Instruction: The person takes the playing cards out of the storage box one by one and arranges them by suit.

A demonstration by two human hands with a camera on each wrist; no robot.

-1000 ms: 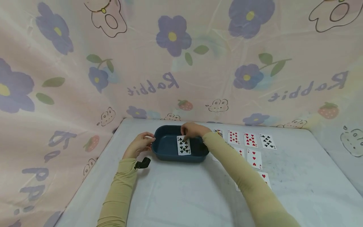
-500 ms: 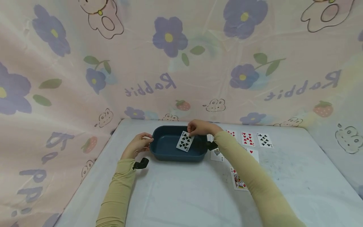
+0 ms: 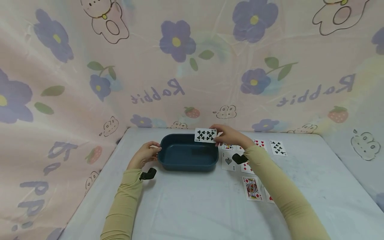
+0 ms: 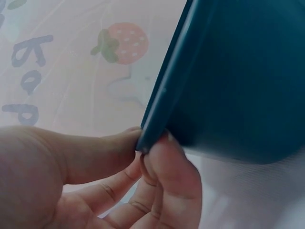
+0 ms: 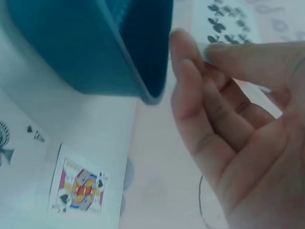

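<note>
My left hand [image 3: 144, 155] pinches the left rim of a dark blue basin [image 3: 187, 167]. In the left wrist view the thumb lies on one side of the basin's wall [image 4: 228, 86] and a fingertip on the other. Above the basin's back right corner, my right hand [image 3: 229, 136] holds a clubs playing card [image 3: 205, 135] by its right end, face showing and turned sideways. The right wrist view shows the card [image 5: 228, 24] between thumb and fingers, partly hidden by the thumb, beside the basin's corner.
Face-up cards lie in rows right of the basin, including an ace of spades [image 3: 228, 161], a face card [image 3: 252, 189] and a clubs card [image 3: 278, 148]. The right forearm hides several. A flower-patterned curtain [image 3: 210, 83] hangs behind the white table [image 3: 186, 206].
My right hand has raised the clubs card out of the basin and moved it right and back, turning it from upright to sideways. The left hand has kept its pinch on the rim.
</note>
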